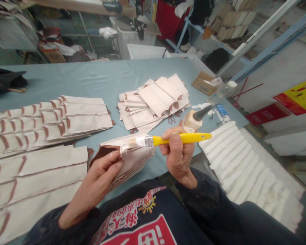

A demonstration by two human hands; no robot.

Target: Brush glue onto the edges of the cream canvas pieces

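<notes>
Glue bottle behind yellow brush

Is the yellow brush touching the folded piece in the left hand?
Touching. The head view shows the yellow brush with its bristles laid on the upper edge of the folded piece.

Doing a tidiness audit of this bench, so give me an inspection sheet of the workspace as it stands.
Surface: blue-grey table cover, largely covered with paper work.
Job's things: folded paper stack; yellow brush, bristles on the stack's top edge.
Clutter: fanned paper rows; loose paper pile; squeeze bottle; white strips; cardboard box.
Hands: left hand grips the stack; right hand holds the brush.
Cables: nothing seen.
Surroundings: white bins, shelving behind.
</notes>
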